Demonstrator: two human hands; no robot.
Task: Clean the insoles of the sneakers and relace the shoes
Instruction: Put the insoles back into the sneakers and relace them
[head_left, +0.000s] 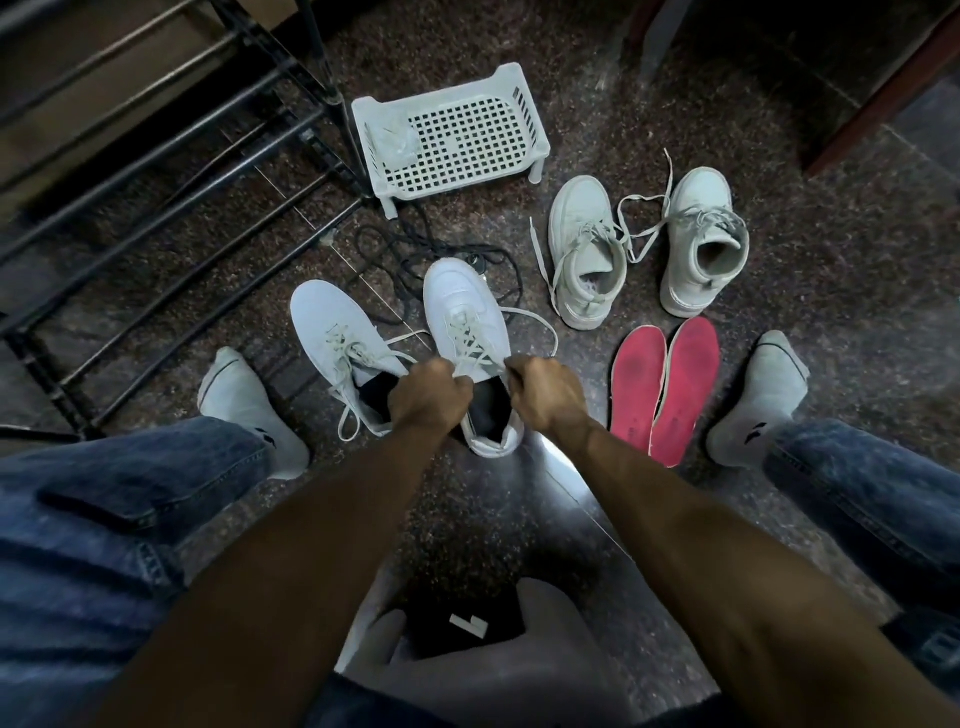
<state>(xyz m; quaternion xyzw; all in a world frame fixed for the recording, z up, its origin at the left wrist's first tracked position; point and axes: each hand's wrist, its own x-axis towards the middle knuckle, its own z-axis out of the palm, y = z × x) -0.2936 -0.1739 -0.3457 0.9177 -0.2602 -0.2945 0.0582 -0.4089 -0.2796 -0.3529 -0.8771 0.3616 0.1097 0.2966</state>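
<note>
At the far left a black metal rack (156, 171) stands on the dark speckled floor (857, 291), and a pale perforated plastic tray (447, 130) sits just beyond its corner. A socked foot (249, 410) rests beside the first white sneaker (337, 343), which lies toe away from the person, its laces loose and a dark insole showing in the opening. Just beside it is the second white sneaker (467, 322), toe also pointing away, with a black cord (415, 254) coiled on the floor behind it. Both forearms reach straight forward over this shoe. The left hand (428, 397) is curled into a fist, pinching the lace (478, 353) at the top eyelets; the right hand (545, 395) is likewise clenched on the lace's other end, the two hands near but apart above the dark tongue opening. Further right stands a grey-white high-top pair (649, 249), laces trailing, well apart from the hands. In front of them two red insoles (665, 389) lie side by side, touching, next to the other socked foot (763, 395).
</note>
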